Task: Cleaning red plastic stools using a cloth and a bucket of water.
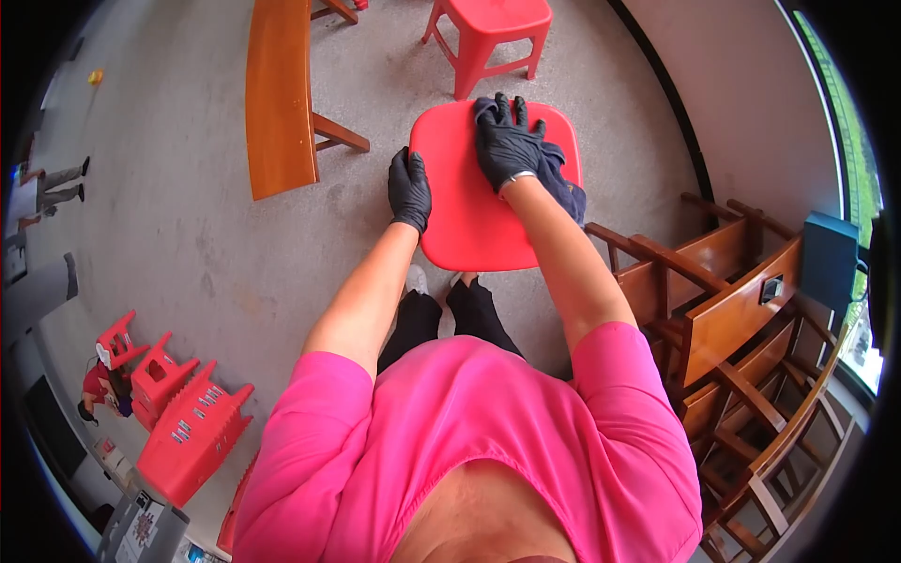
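Observation:
A red plastic stool point(468, 218) is right before me, its square seat with rounded corners facing up. My left hand point(410, 188), in a black glove, grips the left edge of the seat. On the upper right part of the seat lies my right hand point(508, 144), also gloved in black, pressing a dark cloth point(563, 186) against the surface. The cloth shows beside the palm and at the fingertips, and part of it hangs at the seat's right edge. The stool's legs are hidden under the seat.
Another red stool point(493, 42) stands just ahead. A wooden bench point(281, 105) is at the front left. Stacked wooden benches point(732, 317), a phone-like object on one, fill the right side by a wall. Stacked red stools point(193, 436) and a person point(98, 387) are at the far left.

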`<state>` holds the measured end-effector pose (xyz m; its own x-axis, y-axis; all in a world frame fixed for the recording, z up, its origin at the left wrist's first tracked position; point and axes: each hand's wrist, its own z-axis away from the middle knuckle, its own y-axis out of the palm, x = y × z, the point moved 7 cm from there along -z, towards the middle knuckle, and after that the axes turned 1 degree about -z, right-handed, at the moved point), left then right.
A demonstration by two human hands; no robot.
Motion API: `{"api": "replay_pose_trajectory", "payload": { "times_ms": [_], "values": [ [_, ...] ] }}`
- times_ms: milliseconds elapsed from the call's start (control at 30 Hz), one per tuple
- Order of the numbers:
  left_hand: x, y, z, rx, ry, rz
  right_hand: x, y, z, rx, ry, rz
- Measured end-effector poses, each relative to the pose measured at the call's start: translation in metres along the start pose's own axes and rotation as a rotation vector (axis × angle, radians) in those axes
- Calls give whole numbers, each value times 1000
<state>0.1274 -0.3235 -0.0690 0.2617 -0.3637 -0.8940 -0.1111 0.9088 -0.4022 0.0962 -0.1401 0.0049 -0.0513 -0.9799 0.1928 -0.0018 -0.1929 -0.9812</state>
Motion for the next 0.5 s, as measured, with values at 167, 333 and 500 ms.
{"api": "replay_pose_trajectory", "payload": {
  "times_ms": [167, 333, 500],
  "values": [
    [68, -6, -25, 23, -103, 222, 80, 21, 55, 55, -342, -70],
    [80, -54, 16, 30, -405, 320, 65, 14, 166, 218, -577, -150],
    [163, -165, 78, -109, -464, 297, -14, 3, 162, 207, -362, -56]
  ]
}}
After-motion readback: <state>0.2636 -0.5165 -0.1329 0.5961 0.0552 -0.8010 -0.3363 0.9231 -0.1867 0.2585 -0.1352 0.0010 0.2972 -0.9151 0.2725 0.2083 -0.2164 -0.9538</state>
